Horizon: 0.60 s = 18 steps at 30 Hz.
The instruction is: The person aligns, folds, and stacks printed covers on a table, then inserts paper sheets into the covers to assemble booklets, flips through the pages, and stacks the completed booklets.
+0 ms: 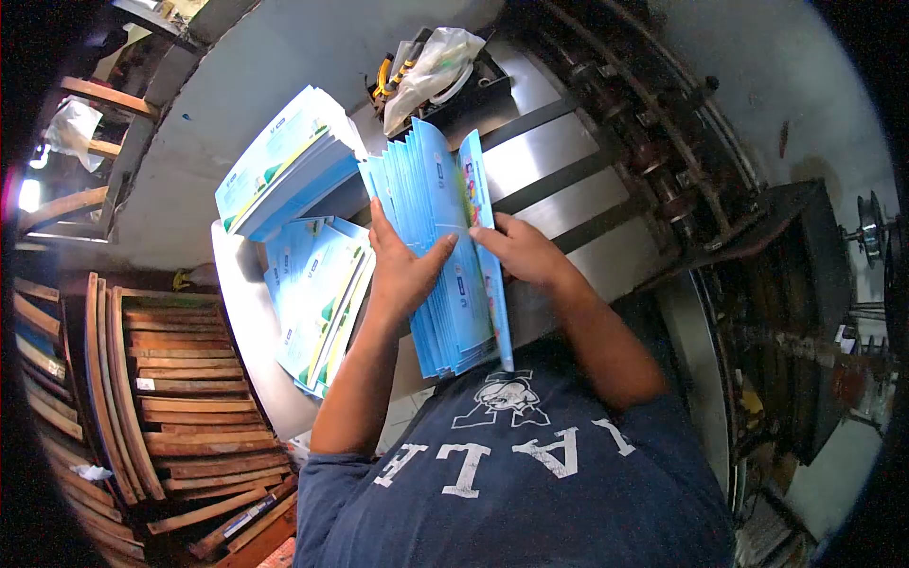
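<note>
A thick stack of folded blue printed sheets (440, 303) stands on edge in front of my chest, its layers fanned toward the left. My left hand (405, 270) grips this stack, fingers along its left side and thumb across the front. At the stack's right side, my right hand (523, 248) pinches a blue printed sheet (497, 298) with coloured pictures, held slightly apart from the rest. Some of the right fingers are hidden behind that sheet. Left of my hands lie an upper pile of similar printed sheets (279, 166) and a lower, spread pile (317, 275).
Behind the stack, a dark tray (492, 95) holds yellow-and-black pliers (383, 78) and a clear plastic bag (436, 76). Dark bars cross the shiny metal table (540, 156). Machine rollers (653, 156) run along the right. Wooden slats (194, 402) are stacked at lower left.
</note>
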### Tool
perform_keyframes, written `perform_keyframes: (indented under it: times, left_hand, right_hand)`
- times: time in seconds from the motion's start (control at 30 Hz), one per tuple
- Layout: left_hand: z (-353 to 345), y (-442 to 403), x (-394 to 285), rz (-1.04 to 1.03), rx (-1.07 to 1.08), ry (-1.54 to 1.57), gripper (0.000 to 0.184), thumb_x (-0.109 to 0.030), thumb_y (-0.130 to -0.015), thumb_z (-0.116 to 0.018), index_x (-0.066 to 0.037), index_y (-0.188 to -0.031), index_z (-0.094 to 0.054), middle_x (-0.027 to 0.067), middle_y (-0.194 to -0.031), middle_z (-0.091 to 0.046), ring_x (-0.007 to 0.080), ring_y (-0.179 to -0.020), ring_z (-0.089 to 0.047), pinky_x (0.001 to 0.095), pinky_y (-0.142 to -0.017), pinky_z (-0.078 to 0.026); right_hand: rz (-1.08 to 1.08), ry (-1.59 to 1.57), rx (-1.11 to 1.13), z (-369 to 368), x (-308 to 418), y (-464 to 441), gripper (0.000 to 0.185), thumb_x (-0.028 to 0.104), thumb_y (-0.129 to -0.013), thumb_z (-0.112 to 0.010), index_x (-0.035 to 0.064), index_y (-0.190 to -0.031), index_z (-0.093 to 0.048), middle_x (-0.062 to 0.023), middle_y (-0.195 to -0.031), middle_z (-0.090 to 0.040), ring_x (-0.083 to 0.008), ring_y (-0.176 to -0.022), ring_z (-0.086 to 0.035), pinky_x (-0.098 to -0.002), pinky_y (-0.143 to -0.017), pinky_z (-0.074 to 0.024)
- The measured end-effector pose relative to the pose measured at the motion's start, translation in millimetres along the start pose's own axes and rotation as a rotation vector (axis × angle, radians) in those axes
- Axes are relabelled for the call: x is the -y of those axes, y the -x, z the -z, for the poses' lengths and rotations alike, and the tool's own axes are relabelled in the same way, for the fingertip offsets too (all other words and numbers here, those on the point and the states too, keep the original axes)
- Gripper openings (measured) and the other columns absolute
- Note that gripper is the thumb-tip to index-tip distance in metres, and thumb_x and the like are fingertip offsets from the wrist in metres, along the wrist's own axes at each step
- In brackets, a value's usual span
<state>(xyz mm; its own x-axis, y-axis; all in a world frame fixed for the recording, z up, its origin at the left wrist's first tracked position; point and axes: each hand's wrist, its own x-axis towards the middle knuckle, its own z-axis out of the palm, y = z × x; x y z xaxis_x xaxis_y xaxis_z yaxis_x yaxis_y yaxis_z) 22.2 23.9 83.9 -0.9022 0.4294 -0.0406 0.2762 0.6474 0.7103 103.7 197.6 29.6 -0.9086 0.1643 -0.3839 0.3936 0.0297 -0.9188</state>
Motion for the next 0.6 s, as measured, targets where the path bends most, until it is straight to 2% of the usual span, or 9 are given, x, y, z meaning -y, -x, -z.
perform_keyframes:
  times: [0.03,0.1,0.17,0.3,0.4,0.53,0.6]
  left_hand:
    - [-0.6,-1.1,5.4,-0.028,-0.020,-0.007,0.111,-0.024,-0.075,-0.076,0.008,-0.147,0.002,0.0317,-0.143,-0.025,0.0400,-0.131,-0.037,0.0419,-0.108,-0.034]
    - [-2.2,-2.2,12.3,-0.055,-0.044,-0.016,0.111,-0.020,-0.073,-0.078,0.007,-0.147,0.000,0.0317,-0.145,-0.026,0.0373,-0.133,-0.036,0.0410,-0.109,-0.033]
    - [-1.3,-4.8,15.3,-0.040,-0.008,0.114,0.105,-0.017,-0.074,-0.072,0.009,-0.146,0.001,0.0337,-0.144,-0.024,0.0420,-0.135,-0.032,0.0416,-0.112,-0.028]
    - [-1.2,-4.9,16.7,-0.019,-0.029,0.131,0.104,-0.014,-0.073,-0.070,0.009,-0.146,0.000,0.0338,-0.145,-0.024,0.0410,-0.136,-0.031,0.0411,-0.112,-0.028]
    - [-1.0,-5.1,21.5,-0.027,-0.041,0.143,0.103,-0.013,-0.073,-0.070,0.009,-0.146,-0.001,0.0336,-0.145,-0.024,0.0410,-0.136,-0.031,0.0411,-0.112,-0.029]
    - [0.5,-5.2,22.3,-0.056,-0.027,0.207,0.101,-0.009,-0.074,-0.068,0.005,-0.148,-0.001,0.0342,-0.144,-0.028,0.0412,-0.133,-0.036,0.0415,-0.110,-0.032]
    - [6.1,-2.2,19.5,-0.065,-0.020,0.228,0.101,-0.008,-0.074,-0.067,0.002,-0.149,0.000,0.0344,-0.144,-0.030,0.0413,-0.131,-0.039,0.0417,-0.109,-0.034]
  right_hand:
    - [0.003,0.001,0.001,2.9,-3.4,-4.9,0.051,0.039,-0.089,-0.055,-0.0049,-0.116,-0.057,-0.0266,-0.108,-0.064,-0.0395,-0.105,-0.062,-0.0442,-0.091,-0.0474]
    - [0.218,-0.056,-0.171,3.4,-10.0,-12.6,0.050,0.029,-0.085,-0.057,-0.0023,-0.125,-0.053,-0.0254,-0.109,-0.065,-0.0384,-0.104,-0.063,-0.0434,-0.091,-0.0477]
    - [0.194,0.042,-0.220,0.0,20.7,-5.4,0.053,0.025,-0.082,-0.057,-0.0015,-0.128,-0.051,-0.0262,-0.111,-0.064,-0.0383,-0.103,-0.063,-0.0434,-0.092,-0.0478]
    - [0.225,0.011,-0.225,-13.4,37.6,-3.7,0.054,0.022,-0.080,-0.059,-0.0033,-0.126,-0.051,-0.0264,-0.108,-0.064,-0.0375,-0.100,-0.064,-0.0432,-0.088,-0.0489]
    - [0.220,0.052,-0.273,-13.5,40.2,-3.6,0.061,0.023,-0.076,-0.064,-0.0038,-0.129,-0.049,-0.0222,-0.100,-0.064,-0.0337,-0.090,-0.065,-0.0406,-0.084,-0.0509]
    - [0.196,0.087,-0.273,-17.5,42.0,-6.6,0.062,0.022,-0.076,-0.064,-0.0045,-0.129,-0.048,-0.0199,-0.095,-0.064,-0.0305,-0.086,-0.064,-0.0394,-0.079,-0.0517]
    - [0.252,0.018,-0.264,-25.5,38.1,-15.0,0.065,0.022,-0.081,-0.067,-0.0038,-0.134,-0.040,-0.0153,-0.092,-0.063,-0.0268,-0.083,-0.064,-0.0399,-0.077,-0.0523]
